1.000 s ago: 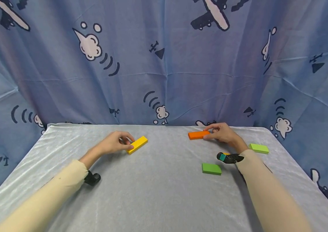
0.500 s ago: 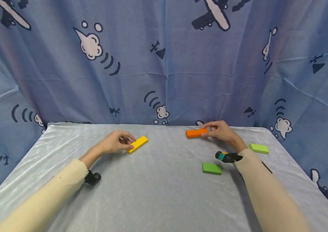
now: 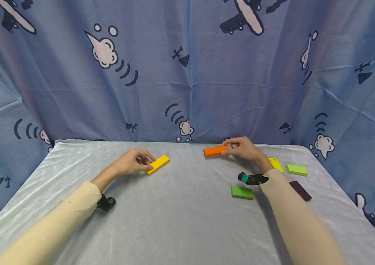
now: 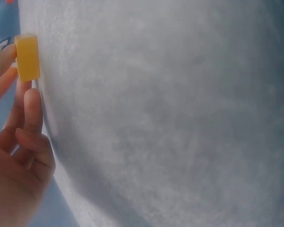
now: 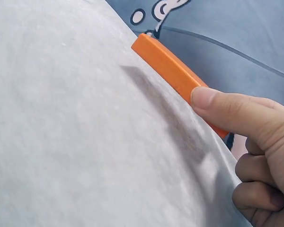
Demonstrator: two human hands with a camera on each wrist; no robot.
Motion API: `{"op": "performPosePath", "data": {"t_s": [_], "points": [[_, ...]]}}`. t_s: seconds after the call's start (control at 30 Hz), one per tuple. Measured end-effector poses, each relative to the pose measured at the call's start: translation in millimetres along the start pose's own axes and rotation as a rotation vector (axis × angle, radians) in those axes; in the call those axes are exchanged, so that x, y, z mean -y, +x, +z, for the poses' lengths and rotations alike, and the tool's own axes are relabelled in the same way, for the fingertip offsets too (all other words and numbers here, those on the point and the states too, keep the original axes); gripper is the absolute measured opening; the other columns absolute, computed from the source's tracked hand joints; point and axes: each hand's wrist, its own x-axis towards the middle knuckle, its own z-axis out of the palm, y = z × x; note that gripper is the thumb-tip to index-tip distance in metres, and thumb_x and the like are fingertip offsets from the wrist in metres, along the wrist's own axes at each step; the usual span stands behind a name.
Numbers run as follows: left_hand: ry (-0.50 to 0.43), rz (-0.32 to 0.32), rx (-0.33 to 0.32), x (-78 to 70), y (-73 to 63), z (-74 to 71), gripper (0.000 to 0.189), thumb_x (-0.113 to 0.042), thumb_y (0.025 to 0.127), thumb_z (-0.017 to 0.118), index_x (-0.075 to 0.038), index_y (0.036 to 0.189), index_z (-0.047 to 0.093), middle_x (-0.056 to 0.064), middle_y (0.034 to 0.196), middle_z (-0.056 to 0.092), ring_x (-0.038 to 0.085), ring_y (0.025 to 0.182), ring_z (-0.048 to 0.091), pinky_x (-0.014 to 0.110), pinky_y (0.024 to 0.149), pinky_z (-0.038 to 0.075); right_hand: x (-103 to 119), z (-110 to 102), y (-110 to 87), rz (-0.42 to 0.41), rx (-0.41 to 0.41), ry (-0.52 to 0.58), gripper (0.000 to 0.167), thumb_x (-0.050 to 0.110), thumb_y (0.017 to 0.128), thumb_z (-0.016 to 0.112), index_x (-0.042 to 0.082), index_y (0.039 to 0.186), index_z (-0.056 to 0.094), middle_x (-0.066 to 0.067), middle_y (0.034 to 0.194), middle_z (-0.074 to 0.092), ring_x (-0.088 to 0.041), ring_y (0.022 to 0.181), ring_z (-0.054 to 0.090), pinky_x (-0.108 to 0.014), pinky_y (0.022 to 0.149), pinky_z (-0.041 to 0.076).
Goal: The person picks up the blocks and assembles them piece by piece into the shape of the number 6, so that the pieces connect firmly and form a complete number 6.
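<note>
The right hand (image 3: 243, 149) has just moved left over the table (image 3: 174, 224), and it takes the orange block (image 3: 213, 151) along with it. So the gap between the orange block and the yellow block (image 3: 159, 163) is smaller now, but the two are still well apart.

The right hand is partly closed. Its thumb and fingers pinch the right end of the orange block, at the far side of the table. The right wrist view shows a shadow below, so the block looks lifted off the cloth. The left hand (image 3: 133, 162) is bent too, and it pinches the near left end of the yellow block, left of the middle. I cannot tell if that block touches the cloth.

A second ago, the orange block was more to the right. The right arm hid most of the dark block (image 3: 300, 191) and the lemon block (image 3: 276, 165); now both show more. The left hand and the yellow block look nearly the same. The green block (image 3: 242, 193) and the lime block (image 3: 296, 169) lie where they were.
</note>
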Motion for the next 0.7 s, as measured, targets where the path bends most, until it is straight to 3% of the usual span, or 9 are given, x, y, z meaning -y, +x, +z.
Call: {"op": "performPosePath", "data": {"t_s": [0.7], "points": [[-0.003,0.009,-0.002,-0.5,-0.1,-0.4,0.025,-0.011,0.091,0.079,-0.004,0.115,0.075,0.005,0.095,0.071,0.02,0.085,0.068,0.034,0.074,0.056,15,32,18.3,-0.055,0.027,0.019,0.037,0.016,0.082,0.088,0.004,0.114,0.075,0.0,0.062,0.03,-0.016,0.055,0.029,-0.029,0.059,0.025]]}}
